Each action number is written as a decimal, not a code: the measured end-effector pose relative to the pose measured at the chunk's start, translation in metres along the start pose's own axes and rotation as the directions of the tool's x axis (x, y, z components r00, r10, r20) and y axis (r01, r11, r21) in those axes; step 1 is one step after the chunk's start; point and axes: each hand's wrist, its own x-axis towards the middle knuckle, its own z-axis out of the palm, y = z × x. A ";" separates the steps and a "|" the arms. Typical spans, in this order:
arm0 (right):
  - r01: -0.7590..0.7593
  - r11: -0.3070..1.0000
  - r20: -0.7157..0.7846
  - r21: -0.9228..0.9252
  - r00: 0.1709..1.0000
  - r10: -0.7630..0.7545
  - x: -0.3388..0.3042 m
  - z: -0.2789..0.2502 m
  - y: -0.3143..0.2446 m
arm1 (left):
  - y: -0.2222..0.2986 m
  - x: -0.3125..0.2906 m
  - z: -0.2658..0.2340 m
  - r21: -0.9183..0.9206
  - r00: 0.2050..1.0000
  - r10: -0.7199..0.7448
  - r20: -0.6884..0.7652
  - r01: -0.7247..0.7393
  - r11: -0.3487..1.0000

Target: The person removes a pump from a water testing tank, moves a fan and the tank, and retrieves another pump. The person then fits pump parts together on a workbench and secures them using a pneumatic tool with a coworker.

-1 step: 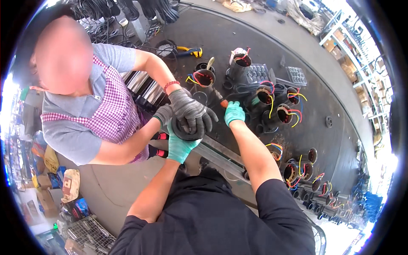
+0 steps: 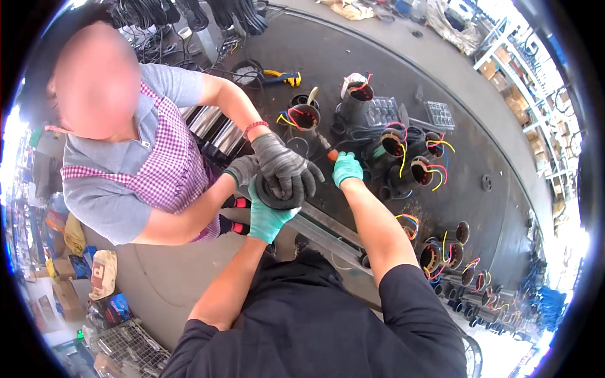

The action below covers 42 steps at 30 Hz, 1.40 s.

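Note:
My left hand (image 2: 268, 222), in a green-white glove, curls around the lower side of a black ring-shaped part (image 2: 277, 200). A co-worker's grey-gloved hand (image 2: 280, 164) lies over the top of that part, and their other gloved hand (image 2: 242, 171) is at its left side, so much of it is hidden. Over the table my right hand (image 2: 347, 169), gloved alike, has its fingers curled in at the end of an orange-handled tool (image 2: 332, 154) with a thin metal shaft. Just beyond the tool stands a dark cylindrical housing (image 2: 305, 117) with red and yellow wires.
More wired cylindrical housings (image 2: 392, 142) stand to the right, and several (image 2: 431, 254) continue along the near right. Yellow-and-blue pliers (image 2: 291, 78) lie farther back, near clear plastic trays (image 2: 439, 114). Shiny metal tubes (image 2: 224, 135) lie beside the co-worker (image 2: 157, 135), who stands close at my left.

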 end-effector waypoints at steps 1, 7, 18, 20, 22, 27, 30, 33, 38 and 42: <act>0.023 1.000 0.035 0.010 0.999 -0.024 0.002 -0.003 0.002 | 0.000 -0.002 0.000 0.035 1.000 -0.005 -0.006 0.005 0.999; 0.206 0.812 -0.113 0.547 0.978 -0.173 -0.001 -0.041 0.019 | 0.012 -0.015 0.009 0.012 0.988 -0.107 0.112 0.106 0.994; -0.145 -0.041 0.132 0.989 0.965 -0.227 -0.051 -0.163 -0.023 | 0.033 0.019 -0.009 0.471 0.384 0.283 0.879 -0.795 -0.382; -0.115 -0.330 0.048 0.937 0.978 -0.205 -0.059 -0.166 -0.034 | 0.039 0.028 -0.019 0.448 0.376 0.244 0.894 -0.721 -0.529; -0.117 -0.467 0.010 0.877 0.974 -0.226 -0.059 -0.172 -0.044 | 0.041 0.028 -0.013 0.437 0.367 0.241 0.898 -0.689 -0.578; 0.130 -0.565 -0.301 0.815 0.928 -0.220 -0.069 -0.189 -0.069 | 0.043 0.025 0.004 0.332 0.317 0.169 0.933 -0.583 -0.742; 0.507 -0.234 -0.547 0.830 0.821 -0.162 -0.073 -0.209 -0.082 | 0.045 0.029 0.003 0.340 0.328 0.166 0.930 -0.595 -0.729; 0.436 -0.245 -0.490 0.866 0.838 -0.240 -0.056 -0.221 -0.082 | 0.048 0.032 0.002 0.350 0.338 0.169 0.926 -0.599 -0.720; 0.062 -0.605 -0.170 0.794 0.978 -0.123 -0.045 -0.193 -0.096 | 0.055 0.028 0.012 0.345 0.356 0.150 0.922 -0.583 -0.736; -0.011 -0.703 -0.085 0.711 0.991 -0.102 -0.047 -0.188 -0.111 | 0.059 0.022 0.017 0.391 0.409 0.146 0.901 -0.618 -0.682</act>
